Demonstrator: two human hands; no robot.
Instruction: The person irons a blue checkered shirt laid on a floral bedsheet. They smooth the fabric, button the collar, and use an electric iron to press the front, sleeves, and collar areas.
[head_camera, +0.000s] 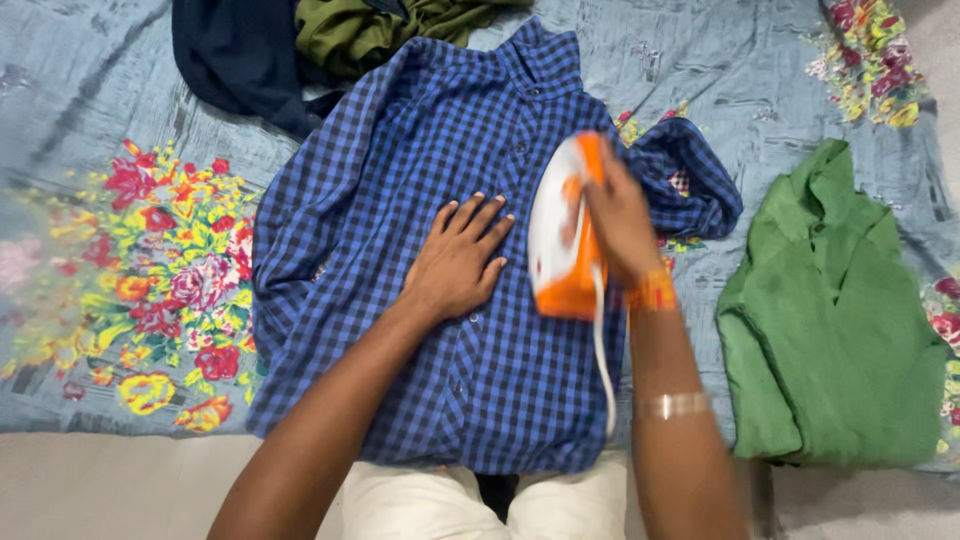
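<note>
Left hand (455, 262) — bare; no ring, band or watch visible on it. Forearm behind it uncovered, no sleeve in view up to the frame's lower edge.

Right hand (617, 215) — bare, somewhat blurred. Directly behind it, at the wrist: band of orange and red thread (651, 291), wound in several turns. Further back along the forearm: flat pale metallic bracelet (673, 405), plain, close-fitting. No sleeve in view on this arm either.

Legs, below both forearms: cream-white cloth trousers (420, 505), with a dark gap between the two knees.
</note>
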